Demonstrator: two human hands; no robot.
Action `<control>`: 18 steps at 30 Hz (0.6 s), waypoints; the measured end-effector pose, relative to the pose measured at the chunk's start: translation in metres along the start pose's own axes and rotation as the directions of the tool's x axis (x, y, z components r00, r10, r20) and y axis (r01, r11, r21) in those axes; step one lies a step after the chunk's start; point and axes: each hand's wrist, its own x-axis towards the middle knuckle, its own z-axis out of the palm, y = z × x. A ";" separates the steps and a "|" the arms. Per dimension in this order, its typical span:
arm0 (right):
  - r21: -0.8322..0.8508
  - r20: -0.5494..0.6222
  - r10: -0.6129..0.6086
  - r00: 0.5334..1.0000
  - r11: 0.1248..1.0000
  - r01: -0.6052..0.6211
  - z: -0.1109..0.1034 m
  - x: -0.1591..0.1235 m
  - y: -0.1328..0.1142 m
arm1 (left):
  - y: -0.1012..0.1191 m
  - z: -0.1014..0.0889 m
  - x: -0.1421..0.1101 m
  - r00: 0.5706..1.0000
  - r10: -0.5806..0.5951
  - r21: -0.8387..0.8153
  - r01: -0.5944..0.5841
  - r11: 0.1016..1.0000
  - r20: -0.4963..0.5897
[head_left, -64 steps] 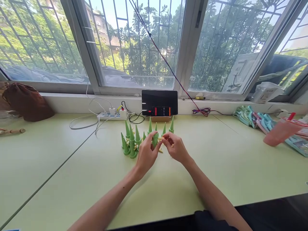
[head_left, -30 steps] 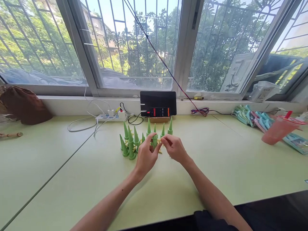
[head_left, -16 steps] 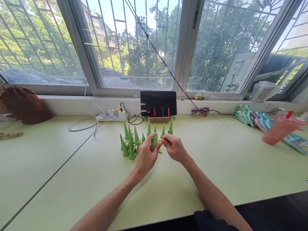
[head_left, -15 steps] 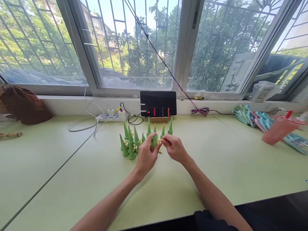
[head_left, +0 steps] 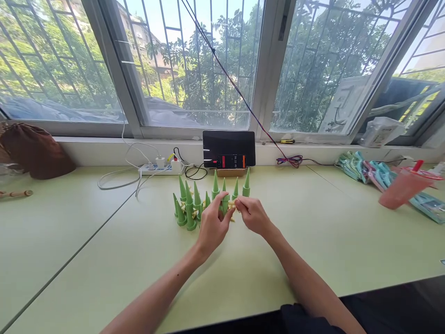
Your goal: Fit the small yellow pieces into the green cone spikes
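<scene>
My left hand (head_left: pixel 214 221) is closed round a green cone-topped piece (head_left: pixel 225 202), thumb at its lower side and fingers at its upper part. Close on its right, my right hand (head_left: pixel 253 214) pinches a small pale-yellow piece (head_left: pixel 232 203) that reaches toward the green one; whether the two touch I cannot tell. Several more green cone-topped pieces (head_left: pixel 189 215) stand upright to the left and behind my hands, like a cluster of little towers. Small yellow bits show between them, too small to make out.
Behind the cones a black tablet (head_left: pixel 227 141) leans by the wall, with a phone (head_left: pixel 233 161) in front. A power strip (head_left: pixel 163 170) with cables lies left. A brown bag (head_left: pixel 36 150) is at far left; a pink cup (head_left: pixel 405 185) and plastic packets (head_left: pixel 352 166) are right.
Both hands stay nearly in place. My right fingers have shifted very slightly to the right, and the yellow piece shows a little more.
</scene>
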 end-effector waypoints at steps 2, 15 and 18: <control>0.012 0.001 0.009 1.000 1.000 -0.009 0.000 0.000 0.000 | 0.000 0.000 0.000 1.000 0.004 0.002 -0.004 1.000 -0.008; 0.087 0.027 0.025 0.999 0.996 -0.027 -0.002 -0.001 -0.006 | 0.002 -0.002 0.001 1.000 -0.006 0.013 0.007 1.000 -0.020; 0.062 0.025 0.015 1.000 0.998 -0.016 -0.002 -0.001 -0.005 | 0.001 -0.001 0.000 1.000 0.002 0.013 -0.002 1.000 -0.014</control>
